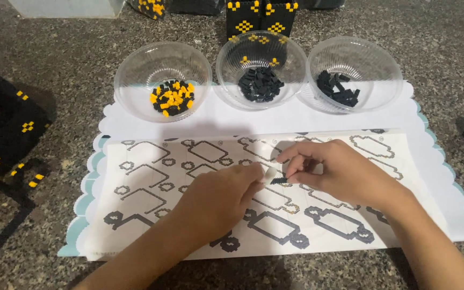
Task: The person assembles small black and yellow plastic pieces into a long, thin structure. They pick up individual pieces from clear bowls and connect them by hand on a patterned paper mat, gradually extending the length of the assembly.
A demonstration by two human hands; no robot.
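Both hands meet over the printed white instruction sheet (151,177) — the left hand (218,201) and right hand (331,169) pinch a small black brick piece (278,181) together. Beyond sit three clear plastic bowls (162,64) — one yellow-and-black bricks, two black

The floor (71,64) looks like rough, speckled stone or concrete, matt and grainy. On it lies a white mat (436,161) with scalloped, pale teal edges, smooth and faintly sheened like thin plastic or coated paper (which of the two cannot be told). Over that sits a matt paper sheet (151,236) printed with grey and black outlines. The three bowls (162,59) (260,51) (354,56) are clear, glossy plastic with fine ribbing. The small bricks (172,98) inside them look like hard, smooth plastic, black and yellow, as does the tiny black piece (278,181) pinched between the fingertips.
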